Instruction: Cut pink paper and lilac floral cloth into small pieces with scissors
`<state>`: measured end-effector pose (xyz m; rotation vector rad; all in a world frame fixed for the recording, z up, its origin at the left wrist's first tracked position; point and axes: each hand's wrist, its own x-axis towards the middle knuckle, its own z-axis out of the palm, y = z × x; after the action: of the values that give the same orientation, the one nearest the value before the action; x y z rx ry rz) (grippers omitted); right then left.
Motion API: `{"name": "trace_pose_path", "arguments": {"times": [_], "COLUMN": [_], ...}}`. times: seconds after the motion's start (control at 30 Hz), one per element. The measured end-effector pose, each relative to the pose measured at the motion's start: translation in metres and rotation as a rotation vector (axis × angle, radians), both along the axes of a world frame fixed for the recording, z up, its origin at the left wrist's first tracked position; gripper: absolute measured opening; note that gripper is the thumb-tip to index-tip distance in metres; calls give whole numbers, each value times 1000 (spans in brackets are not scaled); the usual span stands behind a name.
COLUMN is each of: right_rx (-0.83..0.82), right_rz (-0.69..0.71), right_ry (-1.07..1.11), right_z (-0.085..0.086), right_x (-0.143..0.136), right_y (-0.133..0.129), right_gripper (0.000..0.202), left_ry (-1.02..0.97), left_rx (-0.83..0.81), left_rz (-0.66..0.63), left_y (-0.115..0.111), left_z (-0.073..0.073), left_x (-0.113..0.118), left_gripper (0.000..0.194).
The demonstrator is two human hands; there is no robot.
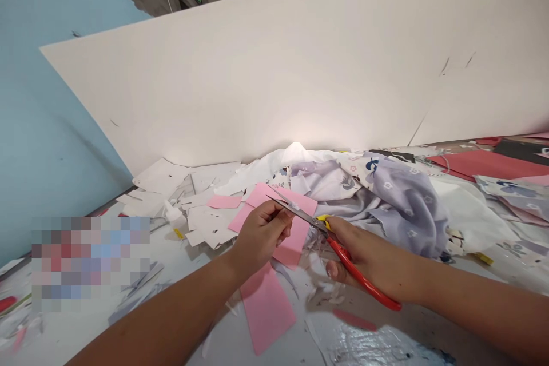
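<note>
My right hand (364,254) is closed around scissors with red handles (358,274). Their metal blades (300,214) point left and lie apart at the tips, just above the fingers of my left hand (266,234). Those left fingers are pinched together; a small whitish scrap shows near the blades, but what they hold is too small to tell. Pink paper (295,246) lies under and behind both hands, and another pink sheet (268,309) rests nearer the front, below my left wrist.
Patterned lilac and white fabric (398,206) is heaped behind my right hand. White card pieces (210,226) and a small white bottle (175,216) are at left. Red sheets (489,164) lie at back right. A white board (274,68) stands behind the table.
</note>
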<state>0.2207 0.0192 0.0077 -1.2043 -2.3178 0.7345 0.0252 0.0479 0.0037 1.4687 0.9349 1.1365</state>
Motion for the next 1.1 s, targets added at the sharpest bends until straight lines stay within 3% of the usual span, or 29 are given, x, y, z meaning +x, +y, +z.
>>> {"name": "trace_pose_path", "arguments": {"times": [0.43,0.7,1.1], "right_rx": [-40,-257,-350], "right_rz": [-3,15,21], "right_ry": [80,274,285], "right_z": [-1,-7,-14], "right_x": [-1,-2,0], "right_y": [1,6,9], "right_gripper": [24,14,12], "left_ry": [16,22,24], "left_rx": [-20,-22,-15], "left_rz": [12,1,-12], "left_y": [0,-1,-3], "left_z": [0,0,3], "left_x": [2,2,3], "left_gripper": [22,24,26]}}
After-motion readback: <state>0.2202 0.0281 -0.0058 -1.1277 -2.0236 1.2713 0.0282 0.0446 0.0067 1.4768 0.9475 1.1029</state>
